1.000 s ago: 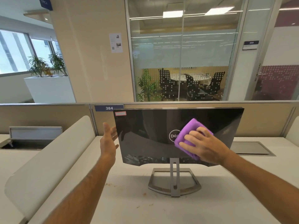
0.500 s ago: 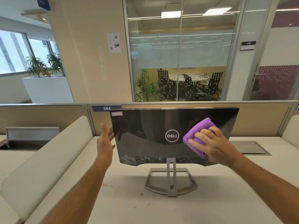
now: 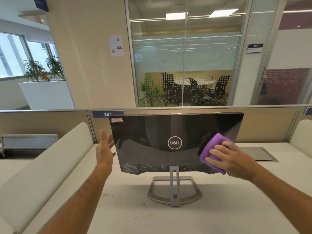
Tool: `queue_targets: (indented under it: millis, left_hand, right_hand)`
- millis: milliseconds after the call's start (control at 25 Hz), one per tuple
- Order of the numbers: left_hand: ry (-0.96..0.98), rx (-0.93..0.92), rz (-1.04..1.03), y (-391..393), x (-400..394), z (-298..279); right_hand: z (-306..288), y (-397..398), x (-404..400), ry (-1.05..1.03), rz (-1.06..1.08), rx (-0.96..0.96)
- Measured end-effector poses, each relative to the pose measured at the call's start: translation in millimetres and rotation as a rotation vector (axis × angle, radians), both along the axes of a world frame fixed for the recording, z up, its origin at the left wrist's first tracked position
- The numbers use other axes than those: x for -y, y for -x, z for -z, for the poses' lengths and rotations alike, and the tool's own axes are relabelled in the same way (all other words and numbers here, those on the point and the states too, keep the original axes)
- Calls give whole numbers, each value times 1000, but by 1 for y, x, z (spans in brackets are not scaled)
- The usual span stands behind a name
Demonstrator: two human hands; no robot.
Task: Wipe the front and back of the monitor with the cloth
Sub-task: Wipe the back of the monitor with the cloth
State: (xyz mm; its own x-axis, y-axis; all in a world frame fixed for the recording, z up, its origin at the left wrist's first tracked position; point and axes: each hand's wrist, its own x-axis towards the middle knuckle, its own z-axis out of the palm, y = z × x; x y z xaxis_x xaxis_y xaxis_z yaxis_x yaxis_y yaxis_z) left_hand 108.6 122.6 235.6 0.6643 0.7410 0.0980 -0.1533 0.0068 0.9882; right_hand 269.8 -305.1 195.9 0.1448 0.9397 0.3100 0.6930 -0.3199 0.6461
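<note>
A: Hands?
B: Right hand [image 3: 233, 162] lies on the purple cloth [image 3: 213, 150], fingers spread and bent over it, pressing it flat to the monitor [image 3: 162, 132]. Left hand [image 3: 104, 150] is held up, fingers straight, gripping nothing, just beside the monitor's left edge; contact cannot be judged.
A: Cloth position?
B: Lower right of the glossy back panel, right of the logo [image 3: 174, 142].
A: Monitor?
B: Upright on its stand [image 3: 174, 191], back facing the camera, on the desk [image 3: 236, 208] before a partition [image 3: 270, 124].

Monitor [image 3: 160, 141] back glossy black, white ring logo | cloth [image 3: 213, 149] at my 2 o'clock purple | stand [image 3: 174, 191] silver-grey | desk [image 3: 135, 217] off-white
</note>
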Motion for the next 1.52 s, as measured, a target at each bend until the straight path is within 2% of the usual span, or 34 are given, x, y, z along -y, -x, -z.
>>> queue_targets:
  millis: [160,200,320,360,520,560,600,720,760,800,920,960,1000,1120,1160,1320,1360,1400,1520]
  left_hand:
    - [-4,-6,-14,-1,1,-1]
    - [-3,-6,-17,-1,2,0]
    - [-6,6,-13,1,4,0]
    - [-6,8,-10,1,4,-1]
    - [-11,7,-10,1,5,-1]
    - [-10,8,-14,1,5,-1]
    - [-10,9,-16,0,5,0]
    - [-10,5,-24,-1,5,0]
    - [-13,5,-24,-1,5,0]
    - [-15,6,-24,-1,5,0]
    - [-19,5,-27,-3,4,2]
    - [-20,4,-31,-3,5,2]
    - [-18,3,-37,-3,5,3]
    - [-11,7,-49,-4,6,3]
    - [-11,9,-48,-3,7,2]
    - [-2,3,-53,-3,7,1]
    - [3,1,-57,-3,8,0]
    - [9,2,-59,-3,8,0]
    - [17,17,-61,-3,8,0]
  right_hand:
    - [-17,-14,12,-441,116,-52]
    - [-14,-13,10,-436,105,-52]
    - [-1,-9,13,-105,6,-31]
    - [-3,-11,17,-109,11,-35]
    - [-7,-16,22,-598,147,-143]
    - [-4,-13,18,-650,138,-158]
    - [0,-10,15,-618,115,-154]
    - [7,-6,14,-228,20,-85]
    - [4,-8,18,-215,32,-74]
    - [1,-12,22,-302,62,-84]
    - [4,-14,20,-797,161,-250]
    - [6,-12,16,-884,162,-278]
    - [9,-10,12,-872,153,-284]
    - [17,-3,12,-572,113,-231]
    - [19,-5,15,-619,128,-250]
    - [28,-4,8,-1174,209,-486]
    - [30,-1,4,-1192,218,-499]
    - [32,1,3,-1123,219,-490]
    - [33,3,15,-745,191,-350]
